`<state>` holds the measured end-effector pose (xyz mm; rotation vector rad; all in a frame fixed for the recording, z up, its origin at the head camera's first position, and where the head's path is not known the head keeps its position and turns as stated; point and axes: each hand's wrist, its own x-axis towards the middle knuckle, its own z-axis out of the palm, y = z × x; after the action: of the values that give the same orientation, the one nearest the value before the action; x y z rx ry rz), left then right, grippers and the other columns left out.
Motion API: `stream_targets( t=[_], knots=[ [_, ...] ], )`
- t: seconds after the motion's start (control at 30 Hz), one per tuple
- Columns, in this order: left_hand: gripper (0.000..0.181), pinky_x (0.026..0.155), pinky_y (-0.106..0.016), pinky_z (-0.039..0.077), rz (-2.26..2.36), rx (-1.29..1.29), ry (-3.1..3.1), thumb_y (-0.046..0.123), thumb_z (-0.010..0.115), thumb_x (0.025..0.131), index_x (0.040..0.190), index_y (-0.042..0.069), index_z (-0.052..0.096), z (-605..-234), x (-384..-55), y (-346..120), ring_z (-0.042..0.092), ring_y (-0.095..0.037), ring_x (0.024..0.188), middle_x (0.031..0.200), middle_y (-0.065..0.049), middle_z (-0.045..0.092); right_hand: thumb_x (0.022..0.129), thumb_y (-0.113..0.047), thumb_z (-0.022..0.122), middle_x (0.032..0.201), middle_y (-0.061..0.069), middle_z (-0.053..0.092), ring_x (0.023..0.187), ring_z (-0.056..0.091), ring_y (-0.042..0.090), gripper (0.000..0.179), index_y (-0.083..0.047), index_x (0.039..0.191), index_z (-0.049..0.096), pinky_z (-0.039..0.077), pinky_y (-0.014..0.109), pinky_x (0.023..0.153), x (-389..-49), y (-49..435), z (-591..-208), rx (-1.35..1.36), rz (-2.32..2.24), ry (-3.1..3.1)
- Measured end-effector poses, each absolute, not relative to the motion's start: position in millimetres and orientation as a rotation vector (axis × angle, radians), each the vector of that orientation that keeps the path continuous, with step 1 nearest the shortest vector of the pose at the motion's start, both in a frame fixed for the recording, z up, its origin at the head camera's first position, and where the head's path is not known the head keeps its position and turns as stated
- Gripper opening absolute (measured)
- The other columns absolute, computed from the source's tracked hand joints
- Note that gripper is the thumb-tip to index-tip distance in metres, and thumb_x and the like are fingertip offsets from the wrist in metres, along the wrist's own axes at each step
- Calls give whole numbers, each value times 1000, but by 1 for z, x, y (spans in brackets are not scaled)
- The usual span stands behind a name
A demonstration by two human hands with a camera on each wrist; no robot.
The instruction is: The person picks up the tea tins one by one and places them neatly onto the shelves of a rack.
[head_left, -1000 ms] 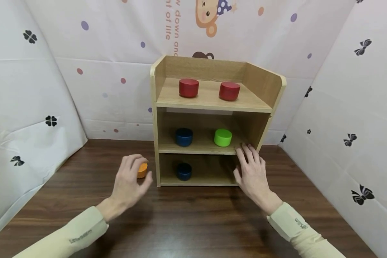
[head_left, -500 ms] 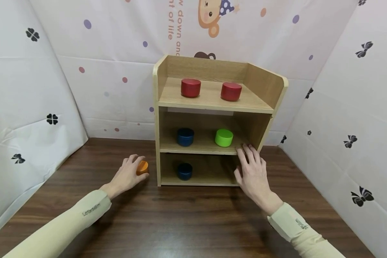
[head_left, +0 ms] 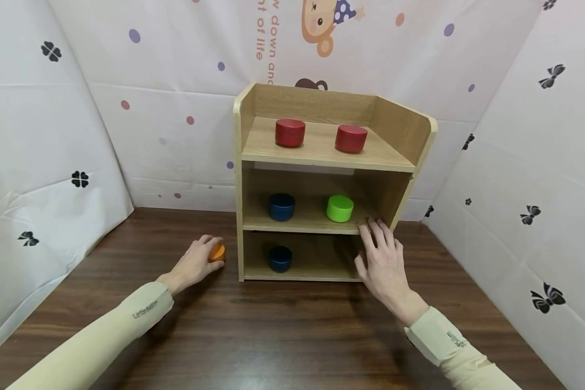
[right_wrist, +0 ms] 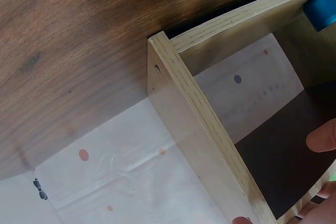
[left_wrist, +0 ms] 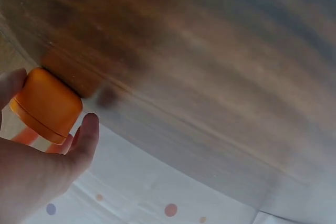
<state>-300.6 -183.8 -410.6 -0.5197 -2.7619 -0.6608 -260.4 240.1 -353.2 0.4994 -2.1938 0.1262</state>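
Note:
In the head view, my left hand (head_left: 193, 264) holds an orange round tin (head_left: 218, 253) on the tabletop, just left of the wooden shelf unit (head_left: 329, 161). The left wrist view shows the thumb against one side of the orange tin (left_wrist: 50, 104) and fingers around its other side. My right hand (head_left: 383, 264) rests with fairly straight fingers on the middle board's front edge, near the unit's right panel. Its thumb (right_wrist: 323, 136) is spread apart in front of the lower compartment in the right wrist view.
Two red tins (head_left: 290, 133) (head_left: 351, 139) stand on the top shelf. On the middle shelf are a blue tin (head_left: 281, 207) and a green tin (head_left: 340, 209). Another blue tin (head_left: 280, 259) sits in the bottom compartment. Patterned cloth walls (head_left: 185, 146) enclose the dark wooden table (head_left: 273, 336).
My left hand has come down from beside the orange tin and closed its thumb and fingers around it. The right hand stays at the shelf. The head view has shifted slightly.

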Motion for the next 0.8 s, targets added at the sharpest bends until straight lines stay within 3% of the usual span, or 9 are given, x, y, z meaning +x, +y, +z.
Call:
stream_targets(
  t=[0.8],
  knots=[
    [54, 85, -51, 49, -654, -535, -2740, 13, 74, 82, 129, -4, 54, -406, -287, -182, 59, -35, 102, 122, -23, 57, 75, -12, 62, 138, 22, 49, 130, 42, 40, 61, -4, 135, 50, 41, 59, 83, -262, 240, -354, 503, 141, -2175]
  ],
)
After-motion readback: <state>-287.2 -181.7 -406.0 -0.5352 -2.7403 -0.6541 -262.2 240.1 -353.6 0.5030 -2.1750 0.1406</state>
